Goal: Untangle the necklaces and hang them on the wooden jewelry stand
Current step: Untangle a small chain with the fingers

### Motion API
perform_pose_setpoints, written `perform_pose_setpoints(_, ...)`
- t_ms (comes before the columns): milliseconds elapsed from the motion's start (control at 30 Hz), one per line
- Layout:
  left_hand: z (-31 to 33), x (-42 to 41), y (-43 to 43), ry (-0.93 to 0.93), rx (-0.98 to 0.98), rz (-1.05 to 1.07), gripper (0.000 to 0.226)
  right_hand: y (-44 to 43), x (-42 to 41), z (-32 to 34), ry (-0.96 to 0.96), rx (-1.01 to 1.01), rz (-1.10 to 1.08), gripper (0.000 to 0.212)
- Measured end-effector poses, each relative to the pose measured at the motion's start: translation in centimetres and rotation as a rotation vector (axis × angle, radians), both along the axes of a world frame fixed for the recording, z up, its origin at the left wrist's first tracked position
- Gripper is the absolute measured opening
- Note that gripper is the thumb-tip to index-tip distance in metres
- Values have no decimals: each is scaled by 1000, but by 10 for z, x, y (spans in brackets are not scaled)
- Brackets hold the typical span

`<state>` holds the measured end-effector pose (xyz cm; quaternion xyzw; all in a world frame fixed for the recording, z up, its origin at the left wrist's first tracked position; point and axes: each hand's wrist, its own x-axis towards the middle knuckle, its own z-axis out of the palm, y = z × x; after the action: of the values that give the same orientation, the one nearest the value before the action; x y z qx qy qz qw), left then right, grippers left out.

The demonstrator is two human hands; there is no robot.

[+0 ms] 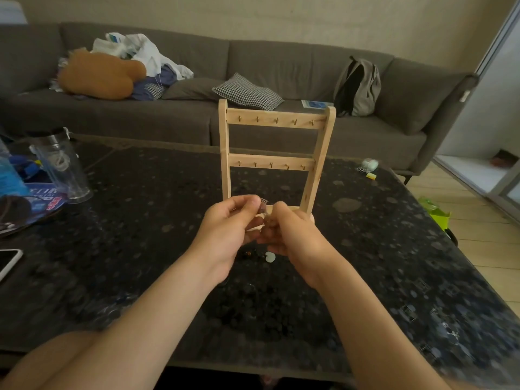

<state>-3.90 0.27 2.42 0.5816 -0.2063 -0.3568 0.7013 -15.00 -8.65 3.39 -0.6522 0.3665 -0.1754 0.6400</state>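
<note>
In the head view, we see both hands raised together above the near middle of the dark speckled stone table [394,249], just in front of the foot of the pale wooden two-bar jewelry stand [277,119]. The left hand [225,223] has its thumb and forefinger closed together on a fine necklace with a small glinting charm [263,206]. The right hand [292,232] has its fingers curled in, and its tips meet the same piece from the other side. We judge this close two-sided pinch is there to tease a knot apart, held high so the strand hangs free.

Below the hands, a dark beaded tangle [249,253] and a pale round pendant [270,257] lie on the table, within easy reach. Every brass hook on both bars of the stand is bare, so we take it that no hanging has been done.

A clear plastic tumbler [60,164] stands far left, and a white-edged phone [8,263] lies at the left edge.
</note>
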Motion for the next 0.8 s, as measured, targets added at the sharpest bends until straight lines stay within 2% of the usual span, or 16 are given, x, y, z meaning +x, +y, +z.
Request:
perform_pose_setpoints(133, 3, -1, 1, 74, -23, 0, 15, 4, -1, 5, 18, -28, -32, 40)
perform_pose_setpoints(200, 4, 1, 2, 37, -15, 21, 13, 4, -3, 5, 33, -117, -35, 32)
perform_pose_setpoints(367, 6, 0, 4, -97, 24, 81, 14, 3, -6, 4, -124, -202, -126, 15)
perform_pose_setpoints(633, 5, 0, 5, -252, 50, 23, 17, 1, -7, 3, -159, -216, -118, 19)
perform_pose_setpoints(800, 4, 1, 4, -279, 57, -63, 21, 1, -5, 2, -99, -137, -27, 40)
